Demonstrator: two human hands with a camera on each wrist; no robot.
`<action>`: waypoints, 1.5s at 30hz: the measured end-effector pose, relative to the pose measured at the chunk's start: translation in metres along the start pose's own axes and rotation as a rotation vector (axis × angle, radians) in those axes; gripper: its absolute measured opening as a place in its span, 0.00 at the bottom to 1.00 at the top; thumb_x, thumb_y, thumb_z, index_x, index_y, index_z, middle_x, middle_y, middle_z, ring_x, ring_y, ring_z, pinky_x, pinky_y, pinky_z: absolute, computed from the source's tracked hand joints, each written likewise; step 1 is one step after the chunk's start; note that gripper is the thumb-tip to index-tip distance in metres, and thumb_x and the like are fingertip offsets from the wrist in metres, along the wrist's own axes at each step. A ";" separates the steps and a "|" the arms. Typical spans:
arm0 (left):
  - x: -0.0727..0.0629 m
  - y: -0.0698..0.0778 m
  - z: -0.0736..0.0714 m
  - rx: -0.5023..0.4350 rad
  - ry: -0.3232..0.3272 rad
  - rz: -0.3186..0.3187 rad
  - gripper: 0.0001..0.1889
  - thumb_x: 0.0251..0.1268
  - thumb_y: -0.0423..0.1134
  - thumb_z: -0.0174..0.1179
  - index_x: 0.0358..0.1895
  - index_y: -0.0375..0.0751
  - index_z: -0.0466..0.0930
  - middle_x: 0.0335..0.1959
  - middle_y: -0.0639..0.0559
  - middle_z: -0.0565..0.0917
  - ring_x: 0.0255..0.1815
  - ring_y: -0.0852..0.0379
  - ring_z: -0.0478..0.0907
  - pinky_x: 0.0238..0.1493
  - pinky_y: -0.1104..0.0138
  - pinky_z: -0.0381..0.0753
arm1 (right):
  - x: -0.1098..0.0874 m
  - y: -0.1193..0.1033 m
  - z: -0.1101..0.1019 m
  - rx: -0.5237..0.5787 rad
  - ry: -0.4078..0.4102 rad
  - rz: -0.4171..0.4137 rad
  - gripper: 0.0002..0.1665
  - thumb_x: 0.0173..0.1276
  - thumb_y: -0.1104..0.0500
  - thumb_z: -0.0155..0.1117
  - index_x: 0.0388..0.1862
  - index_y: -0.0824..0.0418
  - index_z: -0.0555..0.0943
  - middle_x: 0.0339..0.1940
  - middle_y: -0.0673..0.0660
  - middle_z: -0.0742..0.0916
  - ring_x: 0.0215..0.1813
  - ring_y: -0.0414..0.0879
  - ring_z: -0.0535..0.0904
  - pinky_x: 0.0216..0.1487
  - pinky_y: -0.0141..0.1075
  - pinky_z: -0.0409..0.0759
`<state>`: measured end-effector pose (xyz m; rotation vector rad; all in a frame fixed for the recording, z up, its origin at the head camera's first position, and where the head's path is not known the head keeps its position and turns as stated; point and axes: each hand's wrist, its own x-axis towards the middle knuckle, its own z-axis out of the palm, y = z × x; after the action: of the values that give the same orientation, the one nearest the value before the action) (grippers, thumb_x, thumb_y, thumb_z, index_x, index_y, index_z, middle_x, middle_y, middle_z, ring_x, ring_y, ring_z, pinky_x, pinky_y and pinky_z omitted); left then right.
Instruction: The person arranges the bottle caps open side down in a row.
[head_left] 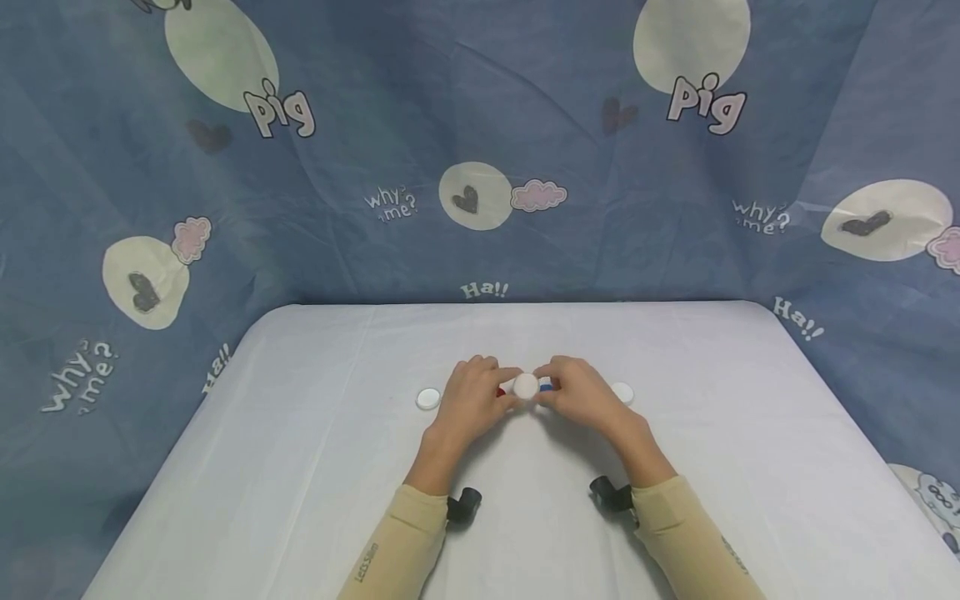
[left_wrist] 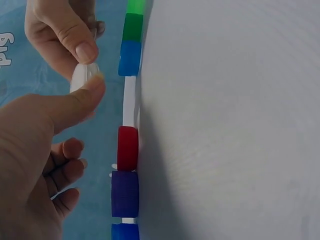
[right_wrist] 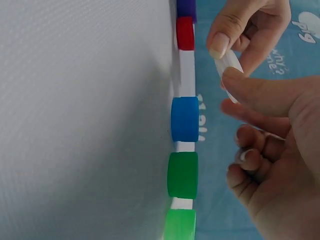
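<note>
While the left hand [head_left: 477, 393] pinches one side of a white disc [head_left: 527, 386], the right hand [head_left: 583, 393] grips its opposite side between thumb and finger. The disc is raised off the white bench [head_left: 532, 525], above a gap between a red cap [left_wrist: 128, 148] and a blue cap [right_wrist: 185, 119]. Left of the red cap come a purple cap [left_wrist: 125, 194] and a dark blue cap [left_wrist: 125, 232]; right of the blue cap stand a green cap [right_wrist: 183, 175] and a light green cap [right_wrist: 180, 225]. A pale disc [head_left: 428, 399] lies left of the left hand; a whitish disc [head_left: 623, 392] lies just beside the right.
</note>
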<state>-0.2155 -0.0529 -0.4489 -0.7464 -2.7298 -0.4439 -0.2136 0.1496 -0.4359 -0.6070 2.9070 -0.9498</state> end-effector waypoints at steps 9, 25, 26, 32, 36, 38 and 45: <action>0.001 -0.002 0.001 -0.003 -0.018 -0.026 0.21 0.50 0.54 0.74 0.49 0.56 0.89 0.25 0.58 0.76 0.28 0.59 0.66 0.36 0.64 0.67 | -0.001 -0.004 0.000 -0.029 0.031 -0.018 0.18 0.61 0.60 0.73 0.51 0.53 0.87 0.23 0.50 0.75 0.25 0.42 0.66 0.28 0.34 0.66; 0.002 -0.001 0.000 -0.003 -0.020 -0.042 0.17 0.52 0.52 0.74 0.47 0.55 0.90 0.26 0.57 0.79 0.29 0.59 0.69 0.35 0.64 0.68 | 0.000 -0.006 0.004 -0.032 0.039 0.009 0.14 0.62 0.59 0.72 0.48 0.55 0.88 0.23 0.50 0.75 0.25 0.42 0.66 0.28 0.34 0.65; 0.002 -0.001 0.000 -0.001 -0.018 -0.043 0.17 0.52 0.52 0.74 0.47 0.55 0.90 0.26 0.57 0.79 0.29 0.59 0.69 0.35 0.64 0.69 | 0.000 -0.007 0.005 -0.033 0.037 0.014 0.14 0.62 0.59 0.72 0.48 0.55 0.88 0.23 0.50 0.75 0.25 0.42 0.66 0.28 0.34 0.66; 0.001 -0.001 0.002 -0.006 -0.018 -0.050 0.19 0.50 0.52 0.75 0.47 0.54 0.90 0.28 0.56 0.82 0.29 0.57 0.72 0.36 0.63 0.72 | 0.000 -0.006 0.008 -0.064 0.031 0.035 0.14 0.62 0.59 0.72 0.47 0.55 0.88 0.24 0.50 0.77 0.27 0.42 0.68 0.29 0.33 0.67; 0.001 -0.001 0.005 -0.003 -0.024 -0.060 0.20 0.50 0.52 0.75 0.48 0.53 0.89 0.31 0.54 0.85 0.31 0.57 0.75 0.38 0.62 0.74 | 0.001 -0.006 0.010 -0.087 0.033 0.049 0.15 0.61 0.59 0.73 0.48 0.56 0.88 0.25 0.49 0.78 0.27 0.42 0.70 0.30 0.34 0.68; 0.002 0.000 0.006 0.001 -0.028 -0.064 0.20 0.50 0.53 0.75 0.47 0.53 0.90 0.31 0.54 0.85 0.31 0.57 0.75 0.38 0.62 0.74 | 0.001 -0.005 0.011 -0.097 0.033 0.058 0.15 0.61 0.58 0.73 0.47 0.56 0.88 0.26 0.49 0.79 0.28 0.42 0.70 0.30 0.34 0.69; 0.003 0.001 0.010 0.027 -0.033 -0.075 0.18 0.50 0.55 0.74 0.44 0.54 0.91 0.26 0.55 0.84 0.27 0.59 0.70 0.34 0.64 0.70 | 0.002 -0.006 0.014 -0.136 0.031 0.075 0.16 0.61 0.58 0.73 0.48 0.58 0.88 0.35 0.52 0.86 0.32 0.42 0.76 0.39 0.38 0.77</action>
<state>-0.2190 -0.0477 -0.4566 -0.6523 -2.7963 -0.4134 -0.2115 0.1364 -0.4431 -0.4888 3.0168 -0.7662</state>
